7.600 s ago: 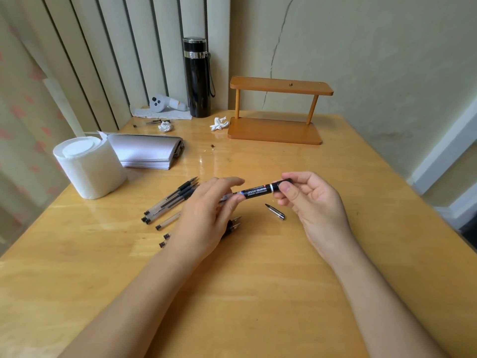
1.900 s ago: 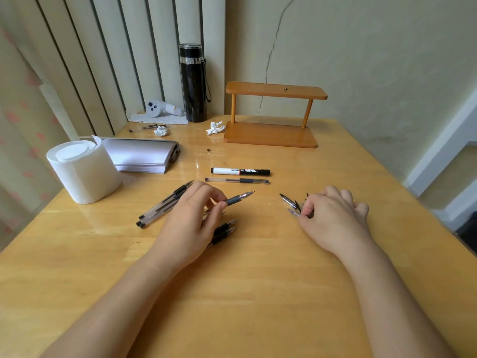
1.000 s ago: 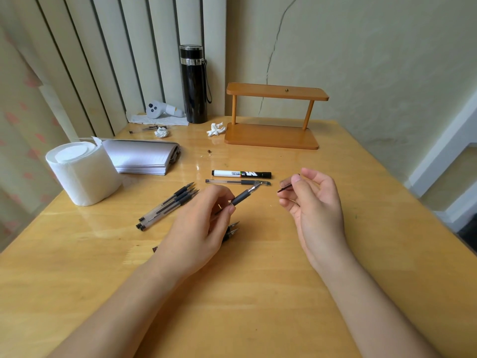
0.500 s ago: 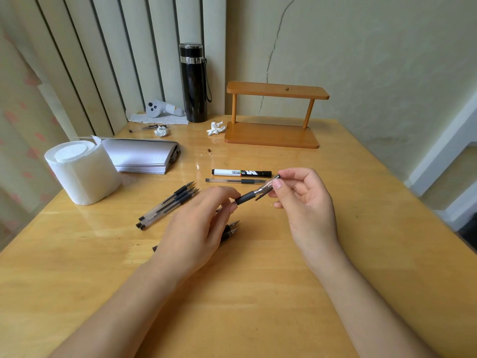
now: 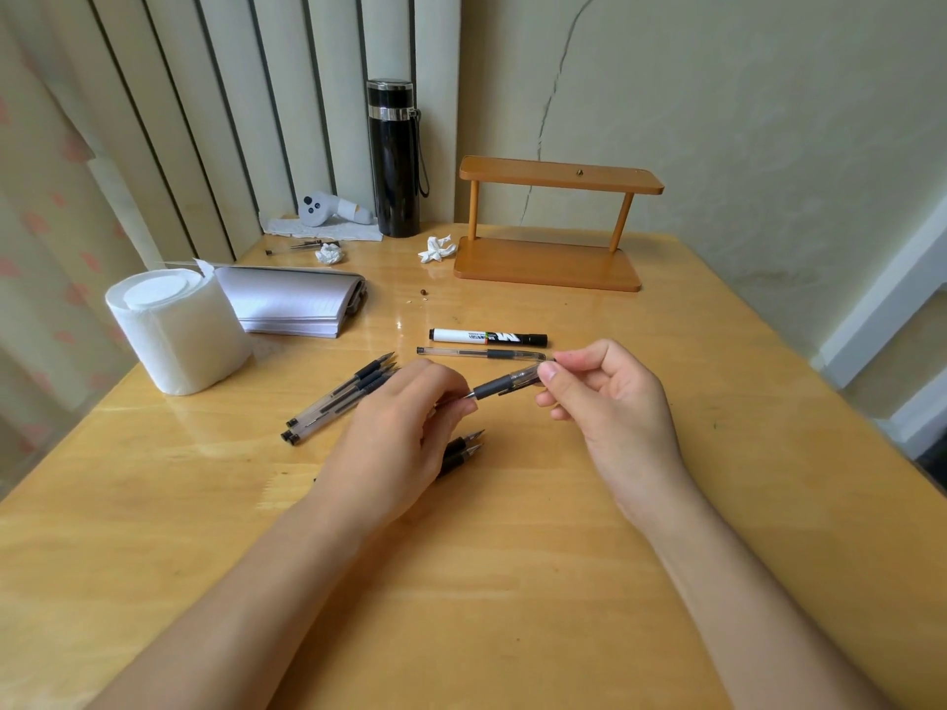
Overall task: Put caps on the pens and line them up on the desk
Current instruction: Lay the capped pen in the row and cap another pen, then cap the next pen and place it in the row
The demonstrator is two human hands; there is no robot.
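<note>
We hold one gel pen (image 5: 494, 387) in the air over the middle of the desk (image 5: 538, 581), between both hands, so the cap can be pushed on along the barrel's own line. The left hand (image 5: 394, 448) is closed around the rear of the barrel, which steadies it and keeps the tip pointed to the right. The right hand (image 5: 610, 402) pinches the clear cap (image 5: 525, 375) between thumb and forefinger, and the cap already covers the tip (whether it has clicked fully home we cannot tell). Two finished items lie parallel toward the far edge of the desk, a capped marker (image 5: 487, 338) and just in front of it a capped clear pen (image 5: 479, 354); we judge these to be the start of the line, placed crosswise so the next one can be laid below them. Uncapped pens wait in two lots: a bundle (image 5: 341, 399) toward the left edge, and two more tips (image 5: 469, 445) showing from under the left hand. No loose caps are visible on the desk; any others may be hidden inside the right hand. We estimate the task is less than half done.
</note>
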